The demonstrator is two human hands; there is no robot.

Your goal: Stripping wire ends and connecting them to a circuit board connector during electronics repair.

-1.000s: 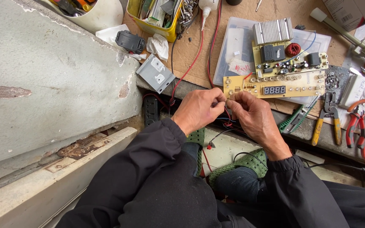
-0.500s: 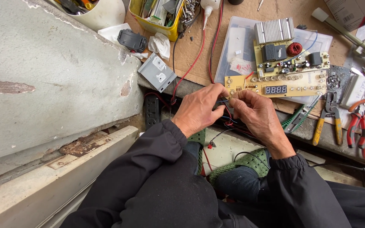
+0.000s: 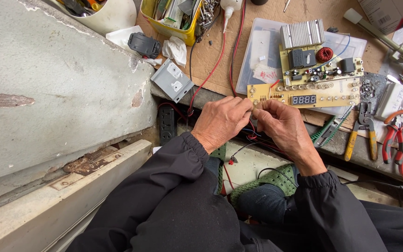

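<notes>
1. The left hand [image 3: 221,122] and the right hand [image 3: 283,126] meet fingertip to fingertip at the near left corner of a long yellow circuit board [image 3: 304,92].
2. Each hand's grip is pressed together in a pinch. What sits between the fingertips is too small to make out; it lies right at the board's corner, where thin red wires [image 3: 253,135] run down below the hands.
3. The circuit board lies flat on the desk [image 3: 211,51], just beyond the fingertips, with a small dark number display [image 3: 303,99] to the right of the grip.
4. Farther beyond the grip, a second board with a silver finned block [image 3: 302,33] and a copper coil [image 3: 324,54] rests on a clear plastic lid [image 3: 257,56].
5. To the right of the right hand lie yellow-handled pliers [image 3: 360,135] and red-handled pliers [image 3: 395,135].
6. To the left of the left hand a grey metal bracket [image 3: 172,80] lies on the desk, and below it a black power strip [image 3: 167,123].
7. Far beyond the left hand stands a yellow tub [image 3: 152,18] full of parts.
8. Both arms wear dark sleeves [image 3: 173,186].
</notes>
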